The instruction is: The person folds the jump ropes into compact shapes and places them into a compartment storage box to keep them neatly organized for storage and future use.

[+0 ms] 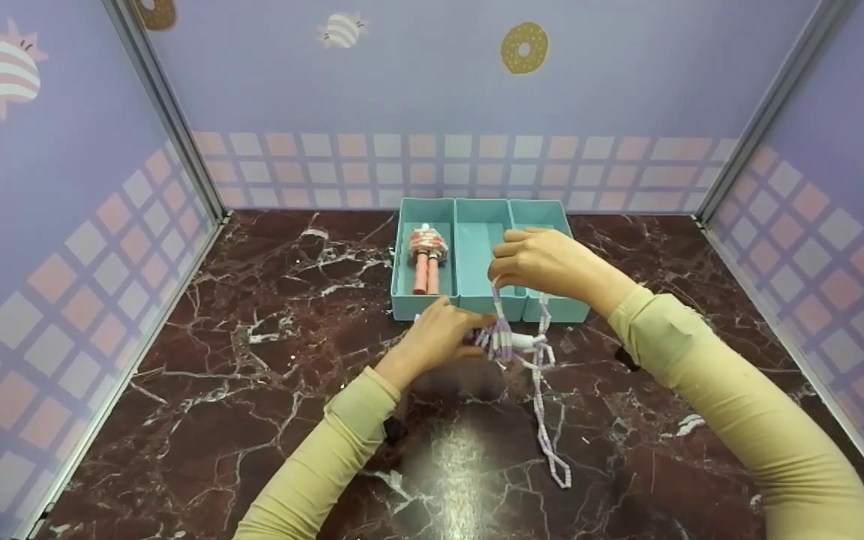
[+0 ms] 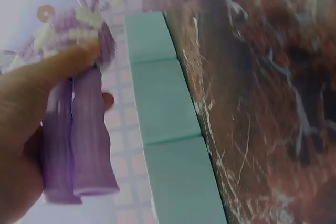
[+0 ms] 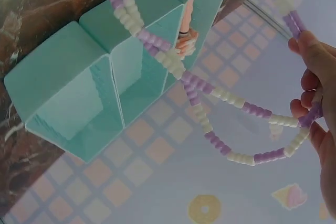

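Note:
A purple-and-white beaded jump rope [image 1: 501,343] is bundled up in front of the teal box. My left hand [image 1: 439,334] grips the bundle near its two purple handles [image 2: 90,135], thumb across the wound beads. Higher and to the right, my right hand [image 1: 544,262] pinches part of the beaded cord, with a loop [image 3: 228,97] hanging between it and the bundle in the right wrist view. A long doubled strand [image 1: 539,405] trails down from the bundle toward the front of the table.
A teal box [image 1: 488,304] with three compartments stands at the back. Its left compartment contains a wound pink-and-white beaded jump rope [image 1: 428,244] with pink handles. The dark marbled table [image 1: 267,360] is enclosed by purple patterned panels [image 1: 432,82] at the back and sides.

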`<action>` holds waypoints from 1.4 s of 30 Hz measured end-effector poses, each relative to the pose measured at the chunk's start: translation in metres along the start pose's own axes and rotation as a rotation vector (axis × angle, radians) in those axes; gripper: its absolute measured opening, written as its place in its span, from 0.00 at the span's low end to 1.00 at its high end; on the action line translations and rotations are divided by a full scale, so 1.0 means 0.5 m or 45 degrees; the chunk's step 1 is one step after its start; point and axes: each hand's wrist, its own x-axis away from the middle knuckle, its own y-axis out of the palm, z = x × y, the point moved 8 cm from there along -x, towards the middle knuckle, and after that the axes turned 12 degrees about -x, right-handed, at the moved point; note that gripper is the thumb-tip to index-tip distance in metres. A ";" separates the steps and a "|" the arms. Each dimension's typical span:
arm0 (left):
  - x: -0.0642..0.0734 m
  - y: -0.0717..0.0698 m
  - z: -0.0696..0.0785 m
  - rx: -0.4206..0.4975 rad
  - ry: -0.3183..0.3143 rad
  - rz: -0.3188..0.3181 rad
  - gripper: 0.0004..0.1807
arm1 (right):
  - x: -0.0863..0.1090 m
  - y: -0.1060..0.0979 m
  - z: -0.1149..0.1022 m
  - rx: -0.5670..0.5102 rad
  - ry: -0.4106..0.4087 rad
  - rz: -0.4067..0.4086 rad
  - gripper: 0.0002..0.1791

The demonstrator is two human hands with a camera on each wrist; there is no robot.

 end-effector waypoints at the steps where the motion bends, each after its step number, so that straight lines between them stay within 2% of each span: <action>1: 0.002 -0.003 0.003 0.059 0.014 0.000 0.23 | 0.002 0.002 0.006 -0.072 0.028 0.010 0.07; 4: 0.009 -0.016 0.007 0.215 0.034 0.054 0.20 | 0.012 0.013 0.029 -0.302 0.134 0.042 0.06; 10: 0.024 -0.045 0.002 0.488 0.013 0.245 0.18 | 0.046 0.065 0.078 -0.737 0.404 0.141 0.08; 13: 0.029 -0.052 -0.009 0.634 -0.052 0.315 0.21 | 0.066 0.097 0.092 -0.899 0.543 0.225 0.08; 18: 0.035 -0.044 -0.033 0.863 -0.202 0.384 0.29 | 0.094 0.144 0.095 -1.023 0.696 0.349 0.09; 23: 0.043 -0.020 -0.069 0.993 -0.441 0.452 0.27 | 0.113 0.175 0.084 -1.010 0.800 0.440 0.13; 27: 0.052 -0.017 -0.091 0.922 -0.631 0.565 0.27 | 0.120 0.192 0.075 -0.943 0.892 0.470 0.06; 31: 0.057 -0.016 -0.101 0.839 -0.812 0.630 0.30 | 0.097 0.204 0.057 -0.829 0.860 0.401 0.08; 34: 0.056 -0.013 -0.108 0.835 -0.900 0.673 0.33 | 0.083 0.208 0.046 -0.790 0.845 0.363 0.08; 38: 0.053 -0.016 -0.124 0.776 -0.961 0.738 0.31 | 0.080 0.204 0.041 -0.752 0.872 0.358 0.08; 42: 0.052 -0.015 -0.145 0.715 -1.031 0.744 0.30 | 0.083 0.197 0.035 -0.651 0.865 0.326 0.09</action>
